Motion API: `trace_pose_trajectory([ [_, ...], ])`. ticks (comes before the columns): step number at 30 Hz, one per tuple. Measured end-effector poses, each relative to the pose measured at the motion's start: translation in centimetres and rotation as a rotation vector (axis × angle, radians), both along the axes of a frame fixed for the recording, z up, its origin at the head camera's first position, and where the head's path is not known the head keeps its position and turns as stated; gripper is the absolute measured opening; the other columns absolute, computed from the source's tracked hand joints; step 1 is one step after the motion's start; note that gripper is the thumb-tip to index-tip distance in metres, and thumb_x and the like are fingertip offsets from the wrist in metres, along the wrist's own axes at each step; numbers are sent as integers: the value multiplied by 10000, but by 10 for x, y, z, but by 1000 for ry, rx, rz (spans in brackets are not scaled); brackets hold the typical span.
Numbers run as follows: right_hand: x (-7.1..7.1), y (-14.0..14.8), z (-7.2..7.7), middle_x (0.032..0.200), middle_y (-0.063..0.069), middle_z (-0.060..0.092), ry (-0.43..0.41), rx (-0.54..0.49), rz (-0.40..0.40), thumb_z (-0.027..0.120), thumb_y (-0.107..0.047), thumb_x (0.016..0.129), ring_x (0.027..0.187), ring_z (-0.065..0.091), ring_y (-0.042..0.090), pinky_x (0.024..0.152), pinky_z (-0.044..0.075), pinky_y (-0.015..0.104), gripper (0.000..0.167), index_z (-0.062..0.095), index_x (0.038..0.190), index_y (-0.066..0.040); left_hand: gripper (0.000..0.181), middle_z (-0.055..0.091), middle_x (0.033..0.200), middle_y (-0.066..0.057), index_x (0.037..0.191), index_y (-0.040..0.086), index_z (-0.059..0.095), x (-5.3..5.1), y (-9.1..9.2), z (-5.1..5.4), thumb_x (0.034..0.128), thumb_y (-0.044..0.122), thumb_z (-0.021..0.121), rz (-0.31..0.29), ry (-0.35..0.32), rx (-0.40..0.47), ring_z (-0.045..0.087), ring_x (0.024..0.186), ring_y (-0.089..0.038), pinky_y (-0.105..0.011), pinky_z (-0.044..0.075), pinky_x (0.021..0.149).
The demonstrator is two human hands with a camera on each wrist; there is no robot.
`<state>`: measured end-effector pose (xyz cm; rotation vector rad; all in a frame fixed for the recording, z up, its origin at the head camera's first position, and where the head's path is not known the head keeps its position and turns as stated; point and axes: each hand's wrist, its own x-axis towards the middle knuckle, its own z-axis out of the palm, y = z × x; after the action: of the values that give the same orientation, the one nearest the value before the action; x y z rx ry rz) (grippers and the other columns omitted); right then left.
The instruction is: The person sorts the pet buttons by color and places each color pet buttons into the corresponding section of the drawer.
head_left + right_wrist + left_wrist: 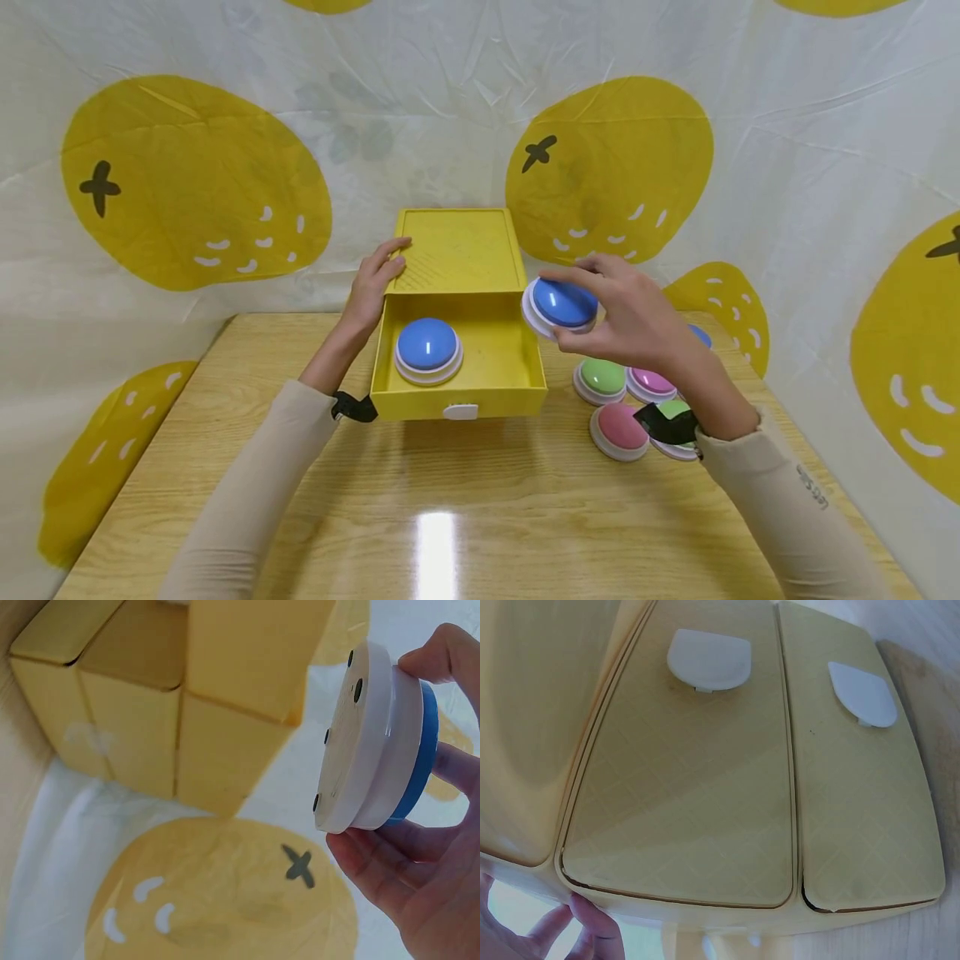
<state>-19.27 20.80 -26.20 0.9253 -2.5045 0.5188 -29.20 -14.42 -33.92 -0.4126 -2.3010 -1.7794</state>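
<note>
A yellow drawer unit stands at the back of the table with its top drawer pulled out. Inside that drawer, on the left, sits a blue push button with a white base. My left hand rests on the unit's top left edge, and its fingertips touch the side in the left wrist view. My right hand grips another blue push button by its rim, raised beside the drawer's right wall. The right wrist view shows this button's white underside facing the unit.
Right of the unit, on the wooden table, lie green, red and pink buttons. A blue one is partly behind my right arm. Two lower closed drawers have white handles. A fruit-print cloth hangs behind.
</note>
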Motion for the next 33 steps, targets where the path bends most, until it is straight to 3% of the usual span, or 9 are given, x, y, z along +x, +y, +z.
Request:
trace_pose_trajectory([
  [10,6,-27,4,1276,94,636,-55,-3,117,863,-333,765,1090,636,255,840,571,399,618,683,1350,-246,484,412,1572,-155,1527,138,515,1,0,1,1086,326,455,-4,6,1,335,1403,-336,-540,243,1194],
  [20,-5,-57,-1,1197,55,676,-64,-23,224,864,-356,761,1034,641,201,829,566,370,582,705,1297,-196,486,408,1591,-147,1530,117,507,0,1,0,1087,306,449,-8,19,3,318,1430,-329,-540,237,1201],
  [33,-7,-69,-9,1193,93,658,-116,66,175,865,-383,750,1025,655,255,840,572,396,603,684,1298,-208,481,438,1574,-138,1521,120,521,0,1,-1,1084,312,453,-11,18,10,343,1405,-334,-537,252,1199],
])
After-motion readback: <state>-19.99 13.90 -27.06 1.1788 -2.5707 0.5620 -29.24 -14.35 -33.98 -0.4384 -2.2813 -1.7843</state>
